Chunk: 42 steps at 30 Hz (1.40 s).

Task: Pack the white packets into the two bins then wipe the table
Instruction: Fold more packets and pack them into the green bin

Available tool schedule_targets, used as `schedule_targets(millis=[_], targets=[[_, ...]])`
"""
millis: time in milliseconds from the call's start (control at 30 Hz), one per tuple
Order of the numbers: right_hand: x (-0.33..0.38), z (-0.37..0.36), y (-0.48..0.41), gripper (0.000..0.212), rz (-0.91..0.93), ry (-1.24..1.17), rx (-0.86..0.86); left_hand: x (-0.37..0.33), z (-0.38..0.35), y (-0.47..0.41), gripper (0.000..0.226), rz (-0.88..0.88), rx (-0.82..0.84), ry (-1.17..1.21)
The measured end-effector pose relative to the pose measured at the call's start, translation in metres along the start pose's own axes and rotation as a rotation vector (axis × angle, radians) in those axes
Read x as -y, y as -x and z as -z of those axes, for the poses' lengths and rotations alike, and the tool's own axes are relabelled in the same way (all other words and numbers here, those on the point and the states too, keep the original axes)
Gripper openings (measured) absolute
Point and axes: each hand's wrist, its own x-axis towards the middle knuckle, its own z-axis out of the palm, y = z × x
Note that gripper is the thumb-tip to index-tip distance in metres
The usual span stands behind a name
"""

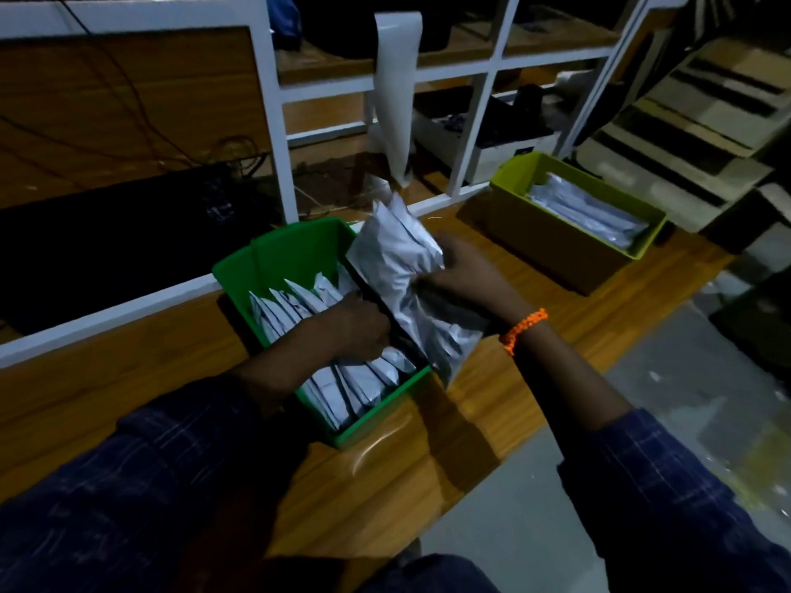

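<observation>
On the wooden table [428, 477], the green bin [295, 250] is being filled with white packets [291, 306] standing on edge; the lime-green bin [509, 171] is sitting well apart. A packet bundle [398, 250], judged soft, light and slippery, is being gripped mid-length by the right hand [466, 271] at the green bin's right wall. The left hand [364, 327] is being pressed among the packets; its finger state cannot be told.

The left hand [364, 326] rests among packets [299, 301] standing upright in the green bin [295, 250] (its fingers are hard to make out). The right hand [466, 271] grips a bundle of white packets [398, 250] over that bin's right wall. A second bin [513, 173], yellow-green, sits farther right on the table [128, 378].
</observation>
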Motion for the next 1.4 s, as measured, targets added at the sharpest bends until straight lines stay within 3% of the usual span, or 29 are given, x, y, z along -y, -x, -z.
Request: schedule_targets(millis=[133,200,333,400,533,700,767,900,1000,1067,1167,1233,1300,1367,1400], targets=[[0.027,-0.02,-0.024,0.036,0.061,0.021,-0.001,0.003,0.008,0.02,0.043,-0.025,-0.058,0.114],[0.031,-0.036,-0.035,0.022,0.065,0.164,0.082,0.005,0.01,0.028,0.037,-0.01,-0.019,0.23],[0.026,-0.069,-0.043,0.023,0.06,0.381,0.186,0.015,0.005,0.045,0.037,0.054,-0.036,0.384],[0.026,-0.086,-0.042,0.037,0.006,0.497,0.219,0.019,0.01,0.05,0.04,0.076,-0.015,0.346],[0.026,-0.111,-0.037,0.045,-0.15,0.557,0.312,0.021,0.023,0.055,0.035,0.108,0.045,0.193],[0.027,-0.129,-0.029,0.048,-0.152,0.573,0.345,0.019,0.002,0.067,0.02,0.113,-0.178,0.067],[0.028,-0.13,-0.027,0.049,-0.123,0.62,0.295,0.018,0.0,0.069,0.015,0.109,-0.27,0.034],[0.031,-0.125,-0.02,0.063,-0.064,0.745,-0.007,0.015,-0.001,0.074,0.015,0.126,-0.444,0.054],[0.035,-0.132,-0.014,0.044,-0.098,0.791,0.091,0.014,-0.006,0.072,0.009,0.111,-0.416,0.071],[0.026,-0.133,-0.018,0.035,-0.185,0.624,0.185,0.017,-0.01,0.065,0.007,0.113,-0.395,0.115],[0.029,-0.113,-0.012,0.03,-0.303,0.247,0.331,0.021,-0.008,0.06,0.028,0.191,-0.347,0.254],[0.032,-0.098,-0.003,0.031,-0.407,-0.056,0.362,0.022,-0.008,0.061,0.037,0.295,-0.367,0.292],[0.03,-0.094,-0.005,0.028,-0.393,-0.288,0.34,0.023,-0.009,0.061,0.052,0.448,-0.39,0.35],[0.023,-0.102,-0.009,0.025,-0.375,-0.328,0.262,0.024,-0.011,0.061,0.06,0.589,-0.401,0.483],[0.025,-0.106,-0.01,0.03,-0.335,-0.215,0.223,0.024,-0.011,0.061,0.056,0.619,-0.41,0.536]])
